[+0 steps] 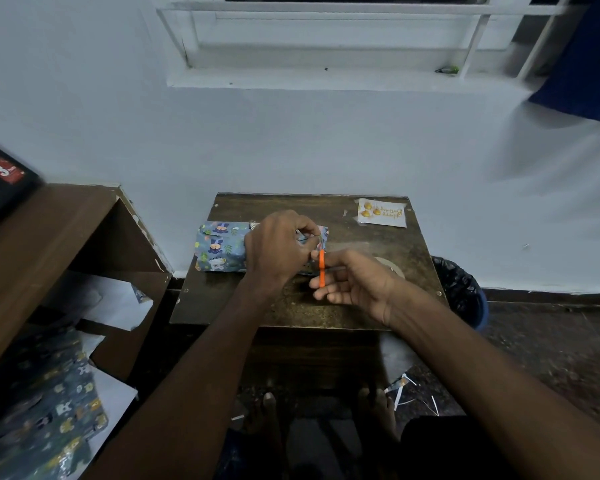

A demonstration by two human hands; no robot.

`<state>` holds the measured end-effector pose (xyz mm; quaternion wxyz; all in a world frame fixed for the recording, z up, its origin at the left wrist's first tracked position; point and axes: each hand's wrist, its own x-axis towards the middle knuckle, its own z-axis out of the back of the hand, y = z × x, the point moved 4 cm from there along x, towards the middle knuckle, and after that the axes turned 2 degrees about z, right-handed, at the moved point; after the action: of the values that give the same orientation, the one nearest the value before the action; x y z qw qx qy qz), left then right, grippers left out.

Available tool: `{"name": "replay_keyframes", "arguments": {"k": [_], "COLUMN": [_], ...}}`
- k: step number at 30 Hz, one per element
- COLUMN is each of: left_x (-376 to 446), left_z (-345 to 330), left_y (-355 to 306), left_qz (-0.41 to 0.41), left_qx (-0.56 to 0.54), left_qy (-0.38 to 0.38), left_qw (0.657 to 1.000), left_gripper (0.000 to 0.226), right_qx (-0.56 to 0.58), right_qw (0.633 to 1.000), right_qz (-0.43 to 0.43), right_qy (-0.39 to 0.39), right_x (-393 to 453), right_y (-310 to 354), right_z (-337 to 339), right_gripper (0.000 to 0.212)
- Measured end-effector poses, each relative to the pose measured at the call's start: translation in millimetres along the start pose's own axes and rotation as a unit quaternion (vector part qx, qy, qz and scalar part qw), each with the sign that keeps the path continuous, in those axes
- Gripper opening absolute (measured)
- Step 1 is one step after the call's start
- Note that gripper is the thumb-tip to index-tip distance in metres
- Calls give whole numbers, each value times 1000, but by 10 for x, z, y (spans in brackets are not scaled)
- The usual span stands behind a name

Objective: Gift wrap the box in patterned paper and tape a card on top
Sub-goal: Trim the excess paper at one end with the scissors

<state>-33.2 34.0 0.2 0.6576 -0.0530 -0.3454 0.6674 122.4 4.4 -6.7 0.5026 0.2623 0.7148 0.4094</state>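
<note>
Left hand [278,249] pinches paper at right end of wrapped box [219,251]; right hand [352,282] holds orange scissors [321,268]; card [381,213] far right on worktop [413,251].

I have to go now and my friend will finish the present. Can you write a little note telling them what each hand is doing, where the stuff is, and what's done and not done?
Left hand: rests on the box, fingers pinching the paper at its right end.
Right hand: holds a small orange tool against that end; what the tool is cannot be told.
Box: on the table, left of middle, mostly covered in patterned paper.
Card: lies loose at the table's far right corner.
Spare paper: low on the left, off the table.
Done: box wrapped around.
Left: close the right end, then tape the card on top.
</note>
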Motion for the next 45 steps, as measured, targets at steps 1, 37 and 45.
{"name": "replay_keyframes", "arguments": {"k": [1,37,45], "left_x": [1,16,15], "left_z": [-1,-2,-3], "left_y": [-3,-10,0], "left_qz": [-2,-54,-46], "left_qx": [2,12,-1], "left_qy": [0,26,41], "left_qw": [1000,998,998], "left_gripper": [6,6,8], "right_qx": [5,21,24], "right_qw": [1000,999,999], "right_qz": [0,21,16], "right_qy": [0,-29,-37], "right_x": [-3,181,242], "right_y": [1,-17,-1], "right_z": [2,77,85], "right_gripper": [17,14,14]}}
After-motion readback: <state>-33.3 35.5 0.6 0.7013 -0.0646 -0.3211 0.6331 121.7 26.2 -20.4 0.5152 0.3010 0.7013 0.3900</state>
